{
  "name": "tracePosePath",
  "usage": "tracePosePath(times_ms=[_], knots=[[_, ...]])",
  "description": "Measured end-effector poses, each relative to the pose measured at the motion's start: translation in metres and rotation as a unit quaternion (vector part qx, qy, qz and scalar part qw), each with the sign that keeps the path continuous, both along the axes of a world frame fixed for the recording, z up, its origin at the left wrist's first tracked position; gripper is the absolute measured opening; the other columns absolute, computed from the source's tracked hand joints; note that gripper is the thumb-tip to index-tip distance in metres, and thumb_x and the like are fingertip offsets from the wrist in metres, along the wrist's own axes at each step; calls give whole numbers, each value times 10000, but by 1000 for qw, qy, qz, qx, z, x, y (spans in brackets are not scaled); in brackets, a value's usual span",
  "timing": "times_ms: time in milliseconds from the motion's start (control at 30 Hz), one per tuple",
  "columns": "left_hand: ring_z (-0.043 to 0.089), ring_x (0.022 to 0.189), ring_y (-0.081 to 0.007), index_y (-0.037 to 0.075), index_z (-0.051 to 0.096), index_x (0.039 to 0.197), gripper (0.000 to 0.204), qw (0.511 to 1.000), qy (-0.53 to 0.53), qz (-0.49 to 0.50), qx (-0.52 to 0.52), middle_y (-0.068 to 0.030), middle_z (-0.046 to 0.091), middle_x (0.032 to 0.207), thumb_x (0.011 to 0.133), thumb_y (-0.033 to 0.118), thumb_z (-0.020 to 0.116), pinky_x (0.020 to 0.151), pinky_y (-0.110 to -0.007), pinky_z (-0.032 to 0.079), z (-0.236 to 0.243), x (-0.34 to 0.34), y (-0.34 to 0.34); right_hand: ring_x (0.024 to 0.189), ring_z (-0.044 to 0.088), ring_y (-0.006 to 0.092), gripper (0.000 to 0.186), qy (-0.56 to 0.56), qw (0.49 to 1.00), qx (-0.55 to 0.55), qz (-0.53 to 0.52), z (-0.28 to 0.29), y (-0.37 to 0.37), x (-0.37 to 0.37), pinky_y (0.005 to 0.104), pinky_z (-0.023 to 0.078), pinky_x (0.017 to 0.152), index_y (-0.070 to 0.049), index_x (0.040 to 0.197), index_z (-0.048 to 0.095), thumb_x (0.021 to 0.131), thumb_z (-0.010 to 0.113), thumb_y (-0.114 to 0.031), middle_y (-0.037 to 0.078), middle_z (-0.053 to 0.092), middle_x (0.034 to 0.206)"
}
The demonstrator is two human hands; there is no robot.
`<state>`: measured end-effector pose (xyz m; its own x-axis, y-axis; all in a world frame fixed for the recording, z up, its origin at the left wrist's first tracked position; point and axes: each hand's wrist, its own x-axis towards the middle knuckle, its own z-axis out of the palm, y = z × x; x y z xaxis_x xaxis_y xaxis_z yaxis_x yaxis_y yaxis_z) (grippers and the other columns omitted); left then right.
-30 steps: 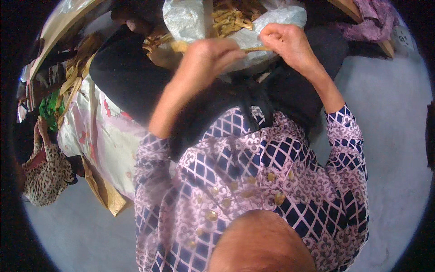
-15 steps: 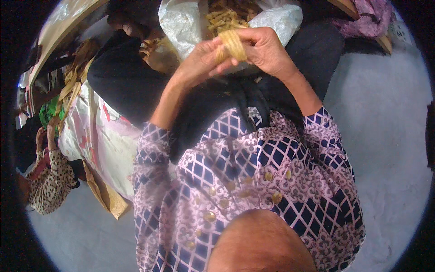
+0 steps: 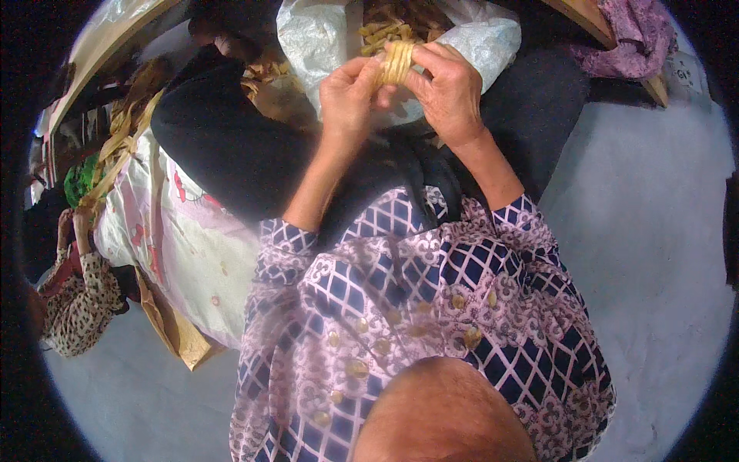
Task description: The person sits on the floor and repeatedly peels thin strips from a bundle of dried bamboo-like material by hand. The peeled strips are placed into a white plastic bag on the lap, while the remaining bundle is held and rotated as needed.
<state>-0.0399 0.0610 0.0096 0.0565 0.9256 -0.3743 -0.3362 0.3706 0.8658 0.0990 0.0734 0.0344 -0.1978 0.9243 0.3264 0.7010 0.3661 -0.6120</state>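
A small coil of pale yellow, straw-like strip (image 3: 397, 63) is held up between my two hands, above my lap. My left hand (image 3: 348, 96) pinches its left side, with thumb and fingers bent around it. On the other side, my right hand (image 3: 450, 91) grips the coil between thumb and curled fingers. Just beyond stands an open white woven sack (image 3: 312, 35) holding several similar yellow-brown pieces (image 3: 385, 29). My hands hide part of the sack's near side and the ends of the strip.
Left of me lies a white cloth with red print (image 3: 185, 231), beside folded brown cardboard (image 3: 181, 335). Another person's hands (image 3: 73, 223) hold long tan strips (image 3: 123, 146) near a green item (image 3: 79, 181). Purple cloth (image 3: 631, 38) hangs over a wooden edge (image 3: 589, 19) at far right.
My hands have turned more upright, and the coil now stands nearly vertical, slightly farther from me. My left forearm has shifted right. The other person's hands have moved slightly.
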Motion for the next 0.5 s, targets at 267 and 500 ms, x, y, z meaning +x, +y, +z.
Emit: tracePosePath(times_ms=[267, 500], knots=[[521, 499, -94, -45, 627, 830, 316, 974, 203, -87, 53, -51, 591, 599, 861, 258, 542, 461, -235, 417, 10, -12, -2, 671, 609, 275, 145, 7, 974, -223, 45, 6, 1, 0, 382, 469, 598, -137, 805, 656, 708, 630, -241, 89, 632, 728], [551, 602, -124, -4, 593, 944, 274, 960, 253, -46, 107, -59, 599, 712, 837, 247, 568, 535, -256, 452, -1, -6, -6, 574, 596, 275, 107, -86, 994, -61, 27, -9, -4, -10, 362, 460, 522, -76, 776, 625, 738, 619, -176, 133, 599, 655]])
